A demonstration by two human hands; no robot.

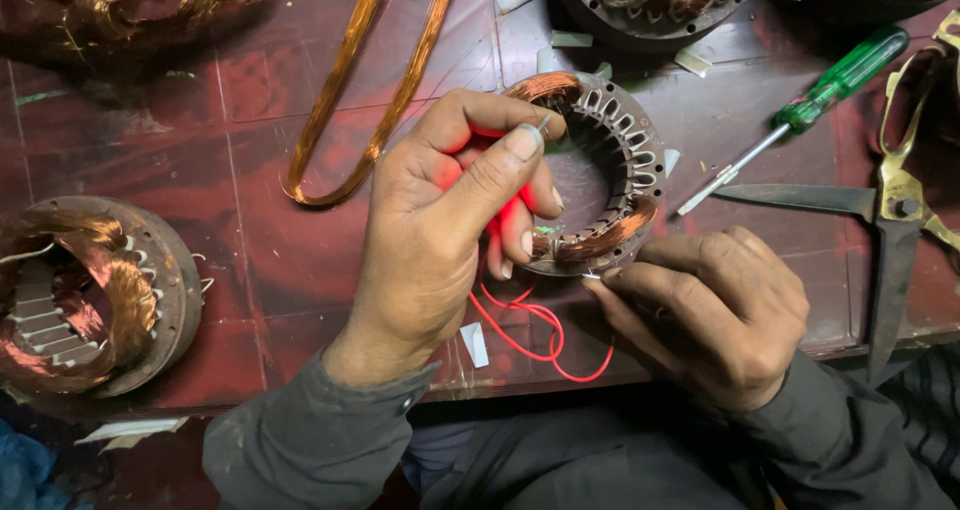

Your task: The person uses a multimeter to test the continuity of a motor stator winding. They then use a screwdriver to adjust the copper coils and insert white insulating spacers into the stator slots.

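Three wound stators visible on the red surface [260, 120]; one screwdriver [800, 120], one pair of scissors [890, 220]. Stator [610, 170] near the front edge: grey slotted ring, copper coils on two sides, red wire [530, 330] trailing. Left hand [450, 210] pinches a thin wire above it; right hand [715, 305] pinches wire at its rim.

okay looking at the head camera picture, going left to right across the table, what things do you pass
wound stator ring → loose copper wire loop → left hand → stator ring with empty slots → right hand → green-handled screwdriver → scissors
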